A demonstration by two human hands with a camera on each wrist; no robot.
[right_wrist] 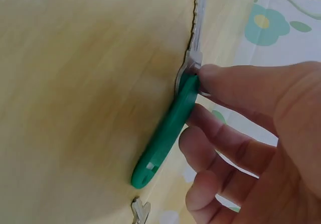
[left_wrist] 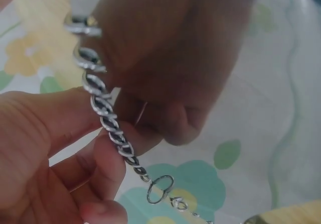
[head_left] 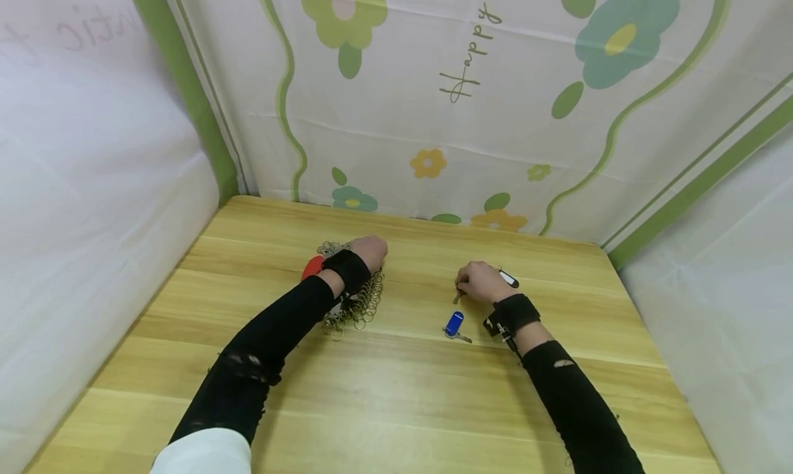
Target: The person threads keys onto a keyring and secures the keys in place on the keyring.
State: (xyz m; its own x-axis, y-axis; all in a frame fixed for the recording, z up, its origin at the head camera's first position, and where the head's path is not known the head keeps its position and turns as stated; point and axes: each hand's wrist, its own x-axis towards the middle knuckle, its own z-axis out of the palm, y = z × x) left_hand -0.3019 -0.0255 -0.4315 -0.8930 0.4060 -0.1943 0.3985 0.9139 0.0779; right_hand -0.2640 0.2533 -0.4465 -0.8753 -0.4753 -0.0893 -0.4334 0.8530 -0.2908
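At the pile of metal key rings [head_left: 367,305] on the left of the table, my left hand [head_left: 369,252] has curled fingers. In the left wrist view its fingers [left_wrist: 55,118] hold a row of linked key rings [left_wrist: 104,106]; a larger ring [left_wrist: 160,189] follows below. A dark, blurred hand shape covers the top there, so the exact grip is partly hidden. My right hand [head_left: 483,282] pinches a toothed key [right_wrist: 196,28] beside its green key tag [right_wrist: 165,131]. A blue key tag [head_left: 455,322] with its key [head_left: 459,336] lies nearer me.
A black-and-white tag [head_left: 509,278] lies just right of my right hand. Something red [head_left: 312,267] shows beside the rings, partly under my left wrist. The wooden table [head_left: 396,405] is bounded by a flowered cloth [head_left: 384,116] behind and white cloth at both sides.
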